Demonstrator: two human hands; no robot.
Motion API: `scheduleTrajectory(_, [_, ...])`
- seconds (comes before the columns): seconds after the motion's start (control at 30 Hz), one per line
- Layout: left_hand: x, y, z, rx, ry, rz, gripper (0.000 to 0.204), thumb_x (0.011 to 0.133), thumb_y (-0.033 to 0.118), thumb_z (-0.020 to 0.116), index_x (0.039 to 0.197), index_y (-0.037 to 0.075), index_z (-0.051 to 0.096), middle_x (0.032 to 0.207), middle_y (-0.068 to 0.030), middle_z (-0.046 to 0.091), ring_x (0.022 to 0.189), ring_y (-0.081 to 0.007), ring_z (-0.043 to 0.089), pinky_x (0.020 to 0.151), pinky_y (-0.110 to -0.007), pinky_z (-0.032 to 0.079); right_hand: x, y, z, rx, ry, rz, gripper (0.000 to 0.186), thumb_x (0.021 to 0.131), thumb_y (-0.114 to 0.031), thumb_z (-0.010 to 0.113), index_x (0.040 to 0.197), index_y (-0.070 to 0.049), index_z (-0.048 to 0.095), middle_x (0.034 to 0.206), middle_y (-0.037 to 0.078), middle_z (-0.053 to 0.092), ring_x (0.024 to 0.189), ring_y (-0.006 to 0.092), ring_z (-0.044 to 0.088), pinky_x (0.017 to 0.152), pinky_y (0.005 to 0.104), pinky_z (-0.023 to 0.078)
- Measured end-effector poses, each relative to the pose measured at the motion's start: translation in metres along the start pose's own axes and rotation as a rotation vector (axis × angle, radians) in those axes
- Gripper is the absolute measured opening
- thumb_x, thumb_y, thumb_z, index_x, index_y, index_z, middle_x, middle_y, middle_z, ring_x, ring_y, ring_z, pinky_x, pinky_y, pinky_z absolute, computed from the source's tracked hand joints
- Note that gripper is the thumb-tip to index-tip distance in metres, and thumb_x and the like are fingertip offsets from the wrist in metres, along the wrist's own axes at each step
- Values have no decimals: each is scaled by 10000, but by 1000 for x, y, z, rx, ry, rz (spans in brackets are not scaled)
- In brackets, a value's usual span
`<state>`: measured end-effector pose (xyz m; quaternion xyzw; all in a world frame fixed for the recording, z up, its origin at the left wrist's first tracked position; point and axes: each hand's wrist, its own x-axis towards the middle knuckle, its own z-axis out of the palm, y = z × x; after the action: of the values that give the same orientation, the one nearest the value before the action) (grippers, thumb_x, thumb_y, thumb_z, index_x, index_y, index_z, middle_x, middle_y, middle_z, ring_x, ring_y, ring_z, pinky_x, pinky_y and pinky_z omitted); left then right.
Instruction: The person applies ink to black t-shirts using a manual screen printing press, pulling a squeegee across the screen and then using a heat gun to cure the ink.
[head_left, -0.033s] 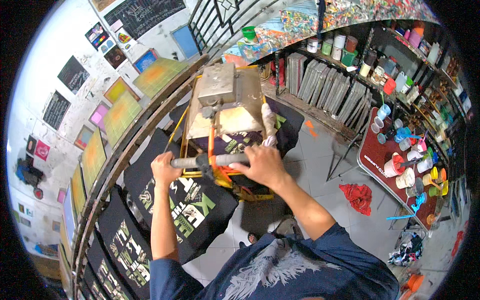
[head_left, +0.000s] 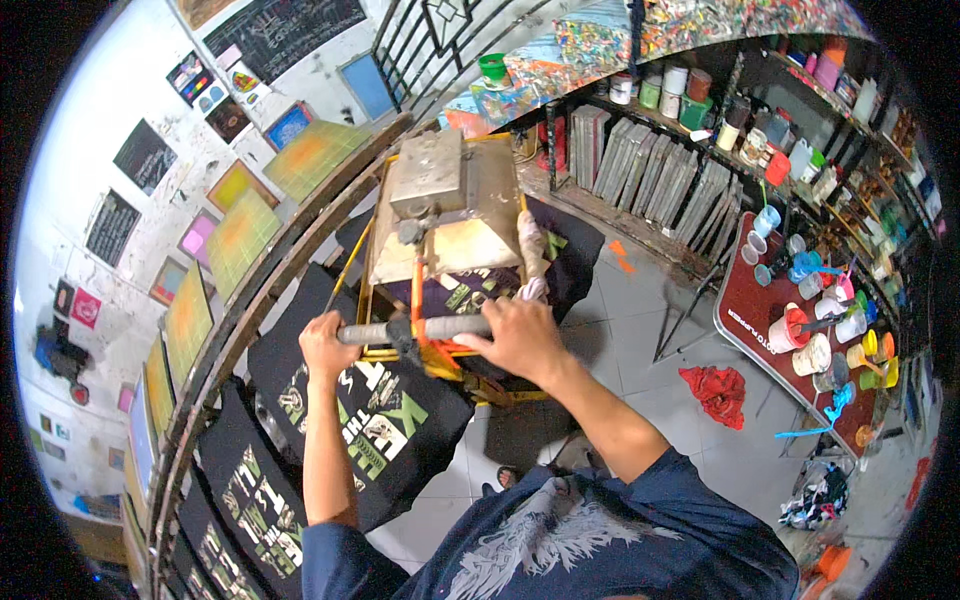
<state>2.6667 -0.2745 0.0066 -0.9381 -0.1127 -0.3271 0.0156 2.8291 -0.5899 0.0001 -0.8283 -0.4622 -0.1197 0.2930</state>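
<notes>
L hand (head_left: 325, 343) & R hand (head_left: 515, 335) both gripping grey bar handle (head_left: 440, 328), over black printed shirt (head_left: 375, 415)

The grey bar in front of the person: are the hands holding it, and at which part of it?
Yes. The left hand grips the left end of the grey bar, and the right hand grips its right end.

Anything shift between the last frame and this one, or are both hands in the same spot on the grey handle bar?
Nothing has visibly changed. The left hand and right hand both grip the grey handle bar of the boxy metal unit on its yellow frame, above the black printed T-shirts, exactly as before.
</notes>
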Motion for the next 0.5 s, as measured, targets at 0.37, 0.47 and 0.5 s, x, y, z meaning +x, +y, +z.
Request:
scheduleTrajectory(0.37, [9,23,-3,85,-137,-94,408,650,104,672,1055,59,650,1178,-135,654,1160,-380,568,993,-483,444,28,34,-5,383,-388,-166,418,856,-390,780,810,24,760,816,215,745,815,381,745,756,473,593])
scheduleTrajectory(0.47, [-14,5,-8,147,-128,-104,428,709,127,802,1099,28,653,1186,-134,645,1113,-349,589,936,-453,470,32,42,-1,504,-404,-284,431,847,-390,784,845,39,737,769,204,730,756,370,741,711,475,591])
scheduleTrajectory(0.5, [-6,13,-1,149,-111,-109,454,719,147,837,1116,22,654,1176,-130,644,1080,-333,599,916,-438,478,29,48,9,493,-345,-324,454,871,-396,767,887,55,717,726,196,717,705,362,737,667,472,591])
